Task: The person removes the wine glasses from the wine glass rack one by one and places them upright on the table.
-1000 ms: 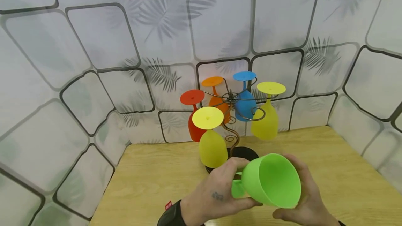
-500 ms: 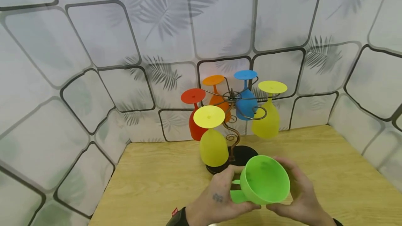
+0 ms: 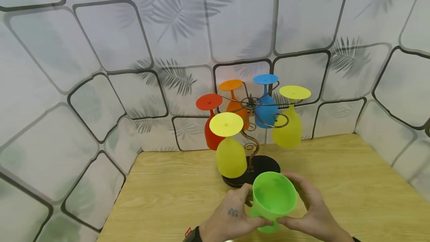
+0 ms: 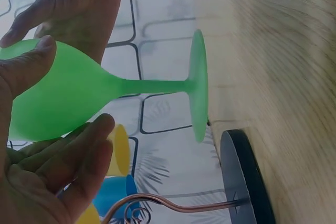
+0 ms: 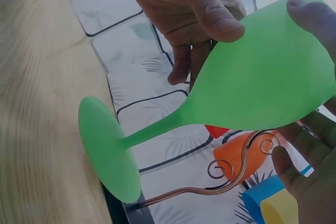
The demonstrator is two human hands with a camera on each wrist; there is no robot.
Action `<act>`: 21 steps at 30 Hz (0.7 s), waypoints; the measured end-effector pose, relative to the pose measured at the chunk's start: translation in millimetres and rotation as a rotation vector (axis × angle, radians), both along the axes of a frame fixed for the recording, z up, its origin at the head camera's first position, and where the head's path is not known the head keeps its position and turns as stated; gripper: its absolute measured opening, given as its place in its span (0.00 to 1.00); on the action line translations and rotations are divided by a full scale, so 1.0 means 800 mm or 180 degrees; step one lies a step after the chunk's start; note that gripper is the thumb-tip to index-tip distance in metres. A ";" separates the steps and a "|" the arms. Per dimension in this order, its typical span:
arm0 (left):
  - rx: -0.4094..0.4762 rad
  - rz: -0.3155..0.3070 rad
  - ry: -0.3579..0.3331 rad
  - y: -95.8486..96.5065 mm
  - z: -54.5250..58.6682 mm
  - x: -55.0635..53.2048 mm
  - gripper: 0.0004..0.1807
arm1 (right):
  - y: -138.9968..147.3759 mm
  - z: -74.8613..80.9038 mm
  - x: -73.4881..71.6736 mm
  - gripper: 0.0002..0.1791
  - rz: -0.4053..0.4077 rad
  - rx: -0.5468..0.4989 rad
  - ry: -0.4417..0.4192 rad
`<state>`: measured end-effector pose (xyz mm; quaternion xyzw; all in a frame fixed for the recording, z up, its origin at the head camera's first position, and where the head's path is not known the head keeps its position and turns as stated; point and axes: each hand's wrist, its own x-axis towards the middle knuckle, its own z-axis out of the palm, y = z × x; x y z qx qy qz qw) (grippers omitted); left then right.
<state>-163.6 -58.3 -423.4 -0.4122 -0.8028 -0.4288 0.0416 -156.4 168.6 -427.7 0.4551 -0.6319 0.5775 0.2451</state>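
While the left hand (image 3: 233,212) pinches a green, plastic-looking stemmed goblet (image 3: 273,199) by 1 side of its bowl, the right hand (image 3: 312,212) grips the opposite side, each thumb near the person and the fingers around the far side. The goblet is mouth-up, tilted a little, its round foot low over the pale wood-grain counter (image 3: 161,182); whether the foot touches is hard to tell. Just beyond stands a metal wire rack (image 3: 250,102) with a wavy copper-coloured stem and a round black base (image 3: 268,164). From its wire arms 5 goblets hang mouth-down: a matte red goblet (image 3: 213,135) on the left, an orange goblet (image 3: 239,108) and a bright blue goblet (image 3: 267,113) at the back, a front yellow goblet (image 3: 231,158) and a right yellow goblet (image 3: 289,130). Behind rises a whitish backdrop (image 3: 242,21) printed with rounded dark outlines and grey leaves.
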 end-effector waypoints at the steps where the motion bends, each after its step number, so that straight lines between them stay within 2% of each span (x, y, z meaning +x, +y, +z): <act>1: -0.0042 0.0027 0.0003 0.000 -0.001 -0.001 0.32 | 0.001 -0.005 0.000 0.53 -0.0061 0.0034 -0.0050; 7: -0.0214 0.0160 0.0126 -0.001 -0.010 -0.004 0.35 | 0.006 -0.022 0.001 0.55 -0.0509 0.0324 -0.0262; 11: -0.0276 0.0231 0.0161 -0.004 -0.017 -0.005 0.35 | 0.003 -0.025 0.000 0.56 -0.0749 0.0511 -0.0225; 21: -0.0503 0.0345 0.0109 -0.007 -0.027 -0.010 0.34 | 0.001 -0.034 -0.001 0.55 -0.0956 0.0710 -0.0225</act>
